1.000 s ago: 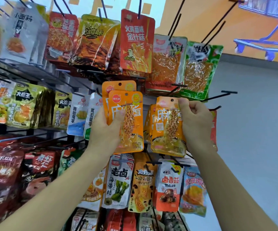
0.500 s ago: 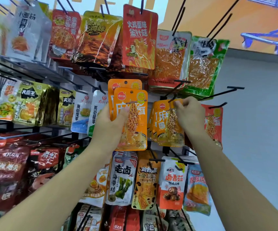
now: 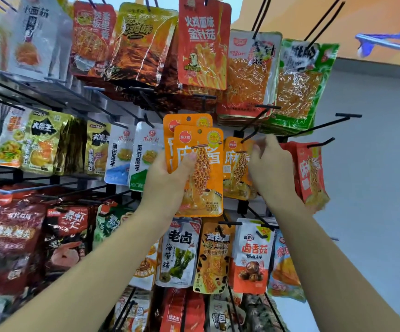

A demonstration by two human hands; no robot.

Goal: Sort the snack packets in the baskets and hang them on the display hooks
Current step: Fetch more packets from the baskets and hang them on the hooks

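Note:
My left hand (image 3: 168, 185) grips two orange noodle-snack packets (image 3: 201, 173), one behind the other, upright in front of the rack's middle row. Just to their right, a matching orange packet (image 3: 237, 168) hangs on a black hook (image 3: 248, 136). My right hand (image 3: 273, 171) is at that packet's upper right edge. Its fingertips are blurred, so I cannot tell if they still pinch the packet. Red packets of the same snack (image 3: 312, 173) hang on the hook to the right of my right hand.
The display rack is packed with hanging snack packets above, below and to the left. A long bare hook (image 3: 323, 124) juts out at the upper right, above the red packets. Grey floor (image 3: 373, 188) lies to the right of the rack. No basket is in view.
My right hand has pushed the orange packet up and back along its hook, and its grip looks looser. The left hand still holds its two packets. The view has moved closer to the rack.

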